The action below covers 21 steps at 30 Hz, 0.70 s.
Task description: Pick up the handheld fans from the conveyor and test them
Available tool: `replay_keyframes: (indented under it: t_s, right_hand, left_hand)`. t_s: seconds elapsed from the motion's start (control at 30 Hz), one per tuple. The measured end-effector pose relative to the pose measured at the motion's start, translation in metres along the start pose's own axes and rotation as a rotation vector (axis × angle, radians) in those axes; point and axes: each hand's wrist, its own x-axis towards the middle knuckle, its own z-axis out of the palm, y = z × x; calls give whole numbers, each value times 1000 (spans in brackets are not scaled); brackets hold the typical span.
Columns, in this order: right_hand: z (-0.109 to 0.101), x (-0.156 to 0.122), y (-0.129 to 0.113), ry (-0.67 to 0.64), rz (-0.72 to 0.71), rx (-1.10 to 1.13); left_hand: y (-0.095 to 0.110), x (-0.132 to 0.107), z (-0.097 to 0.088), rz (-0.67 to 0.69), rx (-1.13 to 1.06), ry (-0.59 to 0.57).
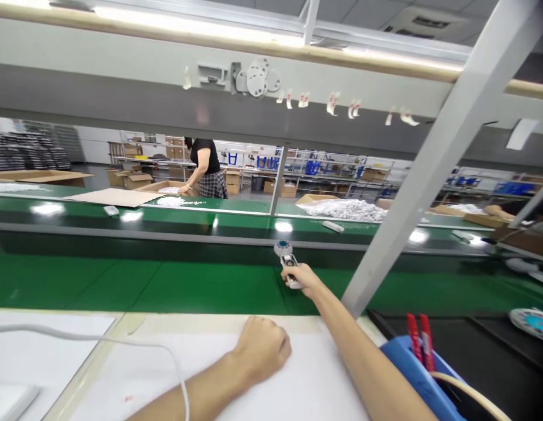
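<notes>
My right hand (300, 277) is stretched forward over the green conveyor belt (201, 286). Its fingers are wrapped round the handle of a white handheld device (289, 261), which has a round head with a teal centre; the handle seems to have its inner parts exposed. My left hand (263, 346) rests as a closed fist on the white worktop (218, 397), with nothing showing in it. A pale cable (135, 344) crosses over the left forearm.
A slanted grey post (411, 216) rises right of my right arm. Red-handled pliers (420, 339) stand in a blue bin (411, 374). Beside it, a black tray (464, 345) bears a teal-centred disc (534, 323). Beyond the belt, a person (206, 166) bends over a carton near white parts (350, 209).
</notes>
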Motion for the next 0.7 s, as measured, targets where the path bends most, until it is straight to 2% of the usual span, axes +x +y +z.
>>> replay_keyframes:
  t_s: [0.13, 0.33, 0.57, 0.63, 0.7]
  right_hand:
    - [1, -19, -36, -81, -64, 368]
    - [4, -61, -78, -212, -178, 599]
    - [15, -121, -104, -415, -375, 617]
    - [15, -133, -109, -439, -423, 613]
    - [15, -142, -112, -439, -458, 609]
  left_hand:
    - [-1, -1, 2, -3, -17, 10]
    - [-4, 1, 5, -4, -65, 41]
    - [-5, 1, 9, -13, -269, 132]
    - [-6, 4, 5, -71, -380, 201]
    - [-12, 9, -8, -156, -512, 294]
